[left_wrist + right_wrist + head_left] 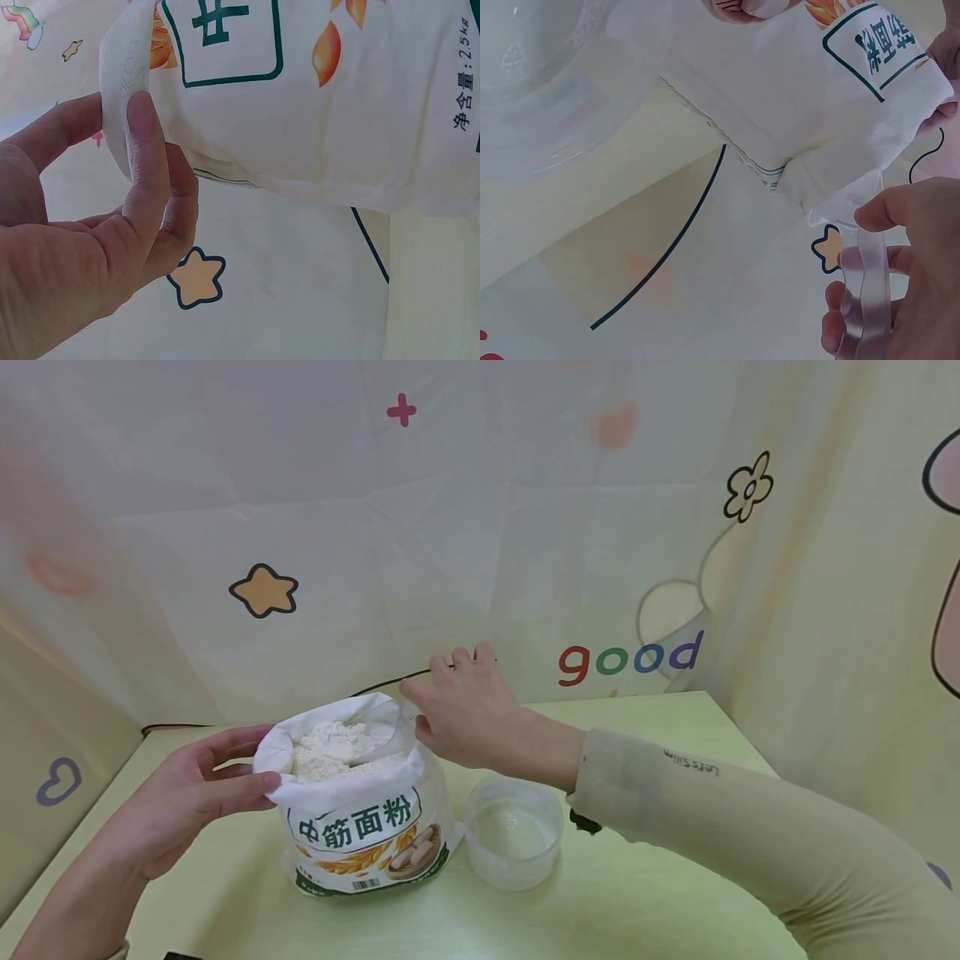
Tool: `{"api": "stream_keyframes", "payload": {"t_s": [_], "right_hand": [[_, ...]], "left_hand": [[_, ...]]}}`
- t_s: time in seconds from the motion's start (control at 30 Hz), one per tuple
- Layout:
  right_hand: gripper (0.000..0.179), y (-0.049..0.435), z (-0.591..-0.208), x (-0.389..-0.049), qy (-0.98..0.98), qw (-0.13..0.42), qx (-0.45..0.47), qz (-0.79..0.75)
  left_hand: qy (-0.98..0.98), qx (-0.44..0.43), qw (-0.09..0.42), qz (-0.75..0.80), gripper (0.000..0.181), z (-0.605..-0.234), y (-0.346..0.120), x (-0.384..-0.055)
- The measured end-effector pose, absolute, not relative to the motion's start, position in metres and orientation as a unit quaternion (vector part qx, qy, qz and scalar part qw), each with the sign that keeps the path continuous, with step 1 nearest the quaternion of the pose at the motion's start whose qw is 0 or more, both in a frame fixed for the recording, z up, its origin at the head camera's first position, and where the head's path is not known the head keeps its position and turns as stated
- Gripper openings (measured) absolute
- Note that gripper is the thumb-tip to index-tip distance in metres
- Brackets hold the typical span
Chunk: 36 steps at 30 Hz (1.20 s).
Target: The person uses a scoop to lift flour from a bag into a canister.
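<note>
A white flour bag (360, 827) with a rolled-down rim stands on the table, white flour (330, 756) showing in its mouth. My left hand (198, 785) pinches the rim at the bag's left side; in the left wrist view, thumb and fingers of the left hand (112, 202) hold the folded edge. Above the bag's right rim, my right hand (472, 710) grips a clear scoop. The ridged handle of the scoop (866, 292) lies in the right hand (922, 262), while its bowl is down in the bag against the flour, partly hidden.
A translucent round bowl (513, 835) stands on the table just right of the bag and holds what looks like a clear liquid. Behind the pale green table (660, 893) hangs a printed curtain (450, 552). A small dark object (182, 956) shows at the bottom edge.
</note>
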State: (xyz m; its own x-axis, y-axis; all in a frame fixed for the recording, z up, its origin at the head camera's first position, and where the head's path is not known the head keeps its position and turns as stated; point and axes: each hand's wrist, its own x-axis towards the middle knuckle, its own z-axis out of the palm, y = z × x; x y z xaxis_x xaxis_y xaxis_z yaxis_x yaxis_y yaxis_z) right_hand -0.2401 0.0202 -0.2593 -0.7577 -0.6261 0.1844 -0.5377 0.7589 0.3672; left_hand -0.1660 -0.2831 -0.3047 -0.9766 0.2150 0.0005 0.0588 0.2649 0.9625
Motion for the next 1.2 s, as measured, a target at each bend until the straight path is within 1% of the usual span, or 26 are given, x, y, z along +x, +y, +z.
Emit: {"api": "stream_keyframes", "payload": {"t_s": [0.2,0.43,0.73,1.2], "right_hand": [[0.033,0.022,-0.261,-0.241,-0.928,0.148,0.313,-0.142],[0.039,0.025,-0.26,-0.241,-0.928,0.146,0.314,-0.137],[0.034,0.03,-0.263,-0.241,-0.931,0.147,0.313,-0.12],[0.038,0.038,-0.268,-0.244,-0.927,0.161,0.319,-0.11]], "left_hand": [[0.793,0.087,0.064,0.599,0.071,-0.305,-0.283,-0.166],[0.794,0.09,0.064,0.598,0.07,-0.307,-0.284,-0.166],[0.794,0.091,0.063,0.597,0.071,-0.307,-0.284,-0.166],[0.796,0.1,0.06,0.594,0.068,-0.309,-0.285,-0.168]]}}
